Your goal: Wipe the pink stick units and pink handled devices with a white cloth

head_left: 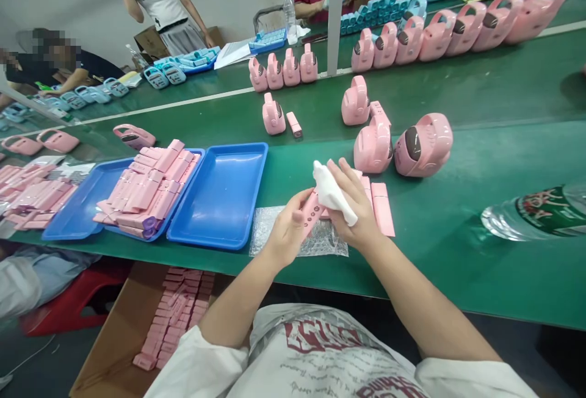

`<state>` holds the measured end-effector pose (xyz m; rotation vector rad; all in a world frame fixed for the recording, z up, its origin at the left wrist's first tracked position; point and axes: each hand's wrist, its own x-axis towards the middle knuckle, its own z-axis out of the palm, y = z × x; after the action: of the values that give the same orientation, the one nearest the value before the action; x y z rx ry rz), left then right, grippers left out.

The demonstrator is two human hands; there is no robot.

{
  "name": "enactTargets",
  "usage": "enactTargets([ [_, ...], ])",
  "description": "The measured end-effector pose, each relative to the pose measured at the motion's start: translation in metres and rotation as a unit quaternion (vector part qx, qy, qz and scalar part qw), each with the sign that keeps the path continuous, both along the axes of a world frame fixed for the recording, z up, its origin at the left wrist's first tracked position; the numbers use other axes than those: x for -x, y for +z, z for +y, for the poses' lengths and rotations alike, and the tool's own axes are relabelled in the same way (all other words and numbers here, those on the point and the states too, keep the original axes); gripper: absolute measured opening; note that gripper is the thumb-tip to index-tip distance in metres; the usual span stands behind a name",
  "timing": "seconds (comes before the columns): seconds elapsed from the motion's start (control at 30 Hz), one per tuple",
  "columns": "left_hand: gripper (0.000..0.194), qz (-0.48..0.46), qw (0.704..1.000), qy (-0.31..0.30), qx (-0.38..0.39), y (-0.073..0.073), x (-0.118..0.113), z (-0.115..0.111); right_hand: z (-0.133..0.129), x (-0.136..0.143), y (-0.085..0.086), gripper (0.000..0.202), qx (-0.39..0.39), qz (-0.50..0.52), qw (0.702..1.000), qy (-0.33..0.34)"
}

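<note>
Between the fingers of my left hand (286,233) is a pink stick-shaped piece (312,215) with small dark round marks along its face. My right hand (357,212) grips a white cloth (333,193) against the upper end of that piece, which the cloth partly hides. Beneath both hands lies a sheet of clear bubble wrap (270,227) on the green table. Just right of my right hand, another pink stick-shaped piece (383,209) rests on the table, with more pink pieces partly covered by the hand.
Left of my hands stand a blue tray (215,236) and a second tray heaped with pink pieces (155,184). Pink handled cases (423,144) stand beyond. A water bottle (540,212) lies at right. Below is a cardboard box (110,331) of pink pieces. People work across the table.
</note>
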<state>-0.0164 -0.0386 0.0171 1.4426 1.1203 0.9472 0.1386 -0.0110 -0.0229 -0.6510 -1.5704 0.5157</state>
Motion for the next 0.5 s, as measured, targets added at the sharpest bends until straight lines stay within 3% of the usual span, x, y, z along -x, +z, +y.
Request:
enactTargets([
  [0.1,0.106,-0.120,0.992,0.027,0.024,-0.004,-0.005,0.006,-0.005,0.010,-0.003,0.045,-0.090,-0.116,0.987,0.061],
  [0.2,0.104,-0.184,0.981,0.042,0.044,-0.002,-0.006,0.009,-0.005,0.010,-0.005,0.038,-0.099,-0.146,0.982,0.073],
  [0.3,0.098,-0.216,0.972,0.048,0.078,0.002,-0.007,0.008,0.003,0.000,-0.004,0.036,0.037,0.007,0.998,-0.052],
  [0.33,0.092,-0.225,0.969,0.044,0.094,0.003,-0.008,0.007,0.007,-0.003,-0.002,0.035,0.106,0.094,0.985,-0.102],
  [0.4,0.072,-0.241,0.963,0.026,0.119,0.006,-0.010,0.006,0.014,-0.009,0.001,0.034,0.219,0.273,0.922,-0.164],
  [0.47,0.056,-0.256,0.958,0.003,0.132,0.009,-0.012,0.005,0.017,-0.011,0.004,0.036,0.258,0.386,0.871,-0.162],
  [0.5,0.051,-0.266,0.954,-0.006,0.139,0.010,-0.013,0.005,0.017,-0.012,0.005,0.037,0.252,0.412,0.863,-0.148],
])
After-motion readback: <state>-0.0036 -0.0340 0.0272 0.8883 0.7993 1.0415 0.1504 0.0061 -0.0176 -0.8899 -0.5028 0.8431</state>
